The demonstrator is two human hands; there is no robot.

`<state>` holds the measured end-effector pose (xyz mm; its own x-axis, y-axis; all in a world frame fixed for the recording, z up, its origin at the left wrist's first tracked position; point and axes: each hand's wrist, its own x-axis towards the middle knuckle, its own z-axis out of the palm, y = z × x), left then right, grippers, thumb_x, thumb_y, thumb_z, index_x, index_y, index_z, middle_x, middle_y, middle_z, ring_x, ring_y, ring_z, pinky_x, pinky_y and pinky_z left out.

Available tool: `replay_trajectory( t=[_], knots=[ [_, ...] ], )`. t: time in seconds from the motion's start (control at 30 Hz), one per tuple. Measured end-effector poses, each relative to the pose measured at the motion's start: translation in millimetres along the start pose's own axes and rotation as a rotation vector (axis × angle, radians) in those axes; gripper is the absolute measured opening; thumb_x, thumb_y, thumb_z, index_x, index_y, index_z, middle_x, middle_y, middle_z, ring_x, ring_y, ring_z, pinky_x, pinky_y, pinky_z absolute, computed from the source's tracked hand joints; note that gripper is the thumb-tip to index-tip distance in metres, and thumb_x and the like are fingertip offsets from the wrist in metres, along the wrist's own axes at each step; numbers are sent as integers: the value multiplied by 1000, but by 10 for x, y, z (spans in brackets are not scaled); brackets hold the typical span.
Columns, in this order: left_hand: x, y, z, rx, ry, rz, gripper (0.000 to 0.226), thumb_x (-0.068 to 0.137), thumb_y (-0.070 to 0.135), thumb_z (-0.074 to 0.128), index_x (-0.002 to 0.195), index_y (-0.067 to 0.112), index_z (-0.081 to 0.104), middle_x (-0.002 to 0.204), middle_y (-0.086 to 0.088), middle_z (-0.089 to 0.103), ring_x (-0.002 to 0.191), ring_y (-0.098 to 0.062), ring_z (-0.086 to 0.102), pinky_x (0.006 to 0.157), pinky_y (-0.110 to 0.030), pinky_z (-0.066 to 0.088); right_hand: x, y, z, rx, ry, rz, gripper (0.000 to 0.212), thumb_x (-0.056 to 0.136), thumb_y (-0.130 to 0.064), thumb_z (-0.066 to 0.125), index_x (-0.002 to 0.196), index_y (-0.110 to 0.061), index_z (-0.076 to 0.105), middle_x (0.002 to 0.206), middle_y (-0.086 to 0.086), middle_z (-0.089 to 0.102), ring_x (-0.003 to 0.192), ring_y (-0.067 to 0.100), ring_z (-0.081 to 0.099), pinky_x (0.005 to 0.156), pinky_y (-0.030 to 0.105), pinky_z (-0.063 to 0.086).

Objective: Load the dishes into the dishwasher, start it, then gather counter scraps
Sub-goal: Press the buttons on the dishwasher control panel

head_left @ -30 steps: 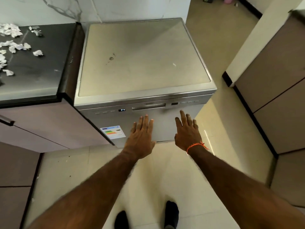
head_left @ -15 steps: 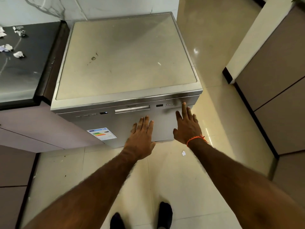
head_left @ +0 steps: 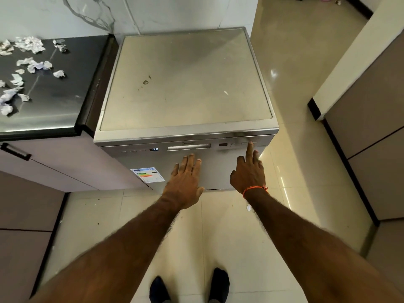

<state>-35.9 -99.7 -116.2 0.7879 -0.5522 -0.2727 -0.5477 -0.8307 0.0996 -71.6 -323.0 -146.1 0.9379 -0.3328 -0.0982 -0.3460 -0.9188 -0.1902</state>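
Note:
The silver dishwasher (head_left: 185, 84) stands with its door closed; the panel display (head_left: 154, 149) reads 130. My left hand (head_left: 185, 178) lies flat against the door below the handle (head_left: 189, 146), fingers straight. My right hand (head_left: 248, 171) points its index finger up onto a button (head_left: 247, 143) at the right end of the control panel, with the other fingers loosely bent. Several crumpled white paper scraps (head_left: 32, 66) lie scattered on the dark counter (head_left: 56, 106) to the left. No dishes are in view.
Brown cabinets (head_left: 371, 149) flank the tiled floor on the right, and a drawer with a black handle (head_left: 15, 150) sits under the counter. A small white scrap (head_left: 248, 207) lies on the floor by my right wrist. My feet (head_left: 190, 287) stand before the machine.
My right index finger has risen from the door onto the control panel button. The display changed from P4 to 130. My left hand stayed flat on the door.

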Motion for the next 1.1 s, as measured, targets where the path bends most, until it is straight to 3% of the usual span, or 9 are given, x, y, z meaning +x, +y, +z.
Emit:
replay_trajectory(
  t=[0.13,0.33,0.73,1.1],
  knots=[
    [-175,-36,-134,-36,10,-40,95,98,52,50,160,13,-10,168,-13,-18,155,-32,-14,126,-50,4,-97,-143,-157,-18,-22,-67,45,88,-29,62,130,-11,56,166,17,5,151,41,15,117,54,31],
    [-540,-208,-421,-104,57,-131,93,98,51,52,161,12,-6,169,-14,-13,156,-32,-10,126,-51,7,-331,-707,-514,-6,-20,-370,48,87,-24,62,132,-10,55,157,13,35,143,35,35,112,51,40],
    [-1373,-1268,-872,-267,178,-360,93,97,52,57,162,14,2,170,-12,-4,156,-30,2,124,-45,13,-383,-2315,-1005,-36,-117,-685,62,86,-28,61,144,-15,46,157,9,38,135,32,46,109,46,41],
    [-1791,-2879,-1111,-257,256,-430,88,98,50,54,161,13,5,170,-13,-1,156,-30,2,126,-48,16,-68,-3704,-813,-60,-88,-779,48,88,-25,57,135,-16,56,146,6,51,124,31,53,100,45,48]
  ],
)
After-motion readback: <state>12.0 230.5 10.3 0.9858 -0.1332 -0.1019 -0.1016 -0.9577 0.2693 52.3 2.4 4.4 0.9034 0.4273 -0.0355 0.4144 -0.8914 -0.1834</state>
